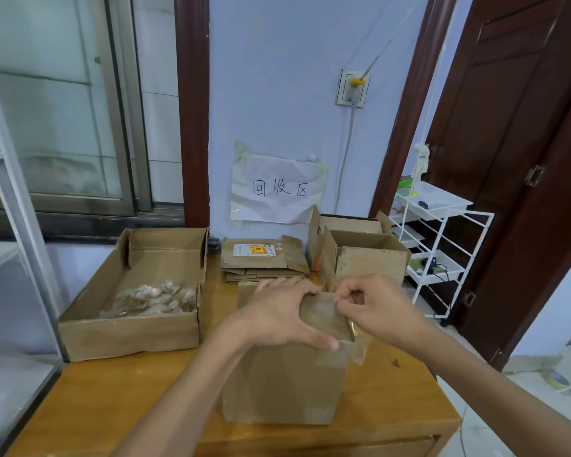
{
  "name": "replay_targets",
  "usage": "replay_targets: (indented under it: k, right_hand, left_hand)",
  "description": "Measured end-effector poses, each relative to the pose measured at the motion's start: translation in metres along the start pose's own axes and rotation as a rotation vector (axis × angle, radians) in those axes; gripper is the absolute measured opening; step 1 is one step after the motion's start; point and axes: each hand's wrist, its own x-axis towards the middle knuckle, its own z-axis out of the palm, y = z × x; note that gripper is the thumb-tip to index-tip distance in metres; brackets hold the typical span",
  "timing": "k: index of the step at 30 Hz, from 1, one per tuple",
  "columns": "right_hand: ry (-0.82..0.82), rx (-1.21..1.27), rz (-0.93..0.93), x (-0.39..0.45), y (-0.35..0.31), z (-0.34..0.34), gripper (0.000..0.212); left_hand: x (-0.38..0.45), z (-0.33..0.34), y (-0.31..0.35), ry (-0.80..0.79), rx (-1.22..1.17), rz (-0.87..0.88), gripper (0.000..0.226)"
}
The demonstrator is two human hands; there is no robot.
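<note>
I have the cardboard box [284, 384] standing upright on the wooden counter [129, 390], near the front edge and right of the middle. My left hand [277, 311] lies spread over the box's top, fingers straight and pressing down, with the thumb along the front upper edge. My right hand [376, 305] is at the top right of the box, fingers curled and pinching the clear tape [360, 349], a loose length of which hangs off the right front corner. The two hands sit close together, almost touching.

A shallow open carton [129, 334] to the left holds crumpled tape wads [152, 298]. Behind the box lie flattened cartons [261, 262], and to their right stand open boxes [370, 258]. A paper sign [277, 189] is taped to the wall.
</note>
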Motion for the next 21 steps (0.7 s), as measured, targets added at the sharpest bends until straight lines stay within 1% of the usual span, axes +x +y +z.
replay_targets:
  k: [2, 4, 5, 8, 11, 14, 15, 16, 19, 21]
  right_hand:
    - [0.004, -0.069, -0.030, -0.002, -0.004, 0.002, 0.011]
    - [0.004, -0.242, -0.113, -0.002, -0.010, 0.003, 0.025]
    - [0.007, -0.321, -0.146, -0.002, -0.013, 0.002, 0.028]
    - [0.027, -0.411, -0.173, 0.002, -0.019, 0.000, 0.021]
    - [0.057, -0.278, -0.157, 0.009, -0.017, -0.005, 0.018]
    - [0.127, -0.061, -0.125, 0.013, -0.013, -0.014, 0.023]
    - [0.127, -0.048, -0.132, 0.012, -0.013, -0.016, 0.020]
    - [0.099, -0.074, -0.148, 0.010, -0.014, -0.016, 0.019]
    - [-0.060, -0.324, -0.178, 0.005, -0.017, -0.009, 0.035]
    - [-0.084, -0.398, -0.198, 0.004, -0.018, -0.005, 0.031]
  left_hand:
    - [0.000, -0.001, 0.000, -0.003, 0.000, -0.003, 0.110]
    - [0.000, -0.001, 0.000, 0.005, 0.001, -0.006, 0.107]
    - [0.000, -0.001, 0.001, 0.008, 0.001, -0.009, 0.106]
    - [0.000, 0.000, 0.002, 0.006, 0.009, -0.013, 0.105]
    - [0.000, 0.000, 0.001, 0.006, 0.000, -0.015, 0.107]
    - [0.000, 0.000, -0.002, -0.005, -0.008, -0.007, 0.120]
    - [0.000, 0.000, -0.002, -0.005, -0.007, -0.004, 0.120]
    - [0.000, 0.000, -0.002, -0.004, -0.008, -0.004, 0.117]
    - [-0.001, -0.002, 0.002, 0.005, -0.001, -0.011, 0.103]
    - [-0.001, -0.002, 0.003, 0.008, -0.001, -0.012, 0.102]
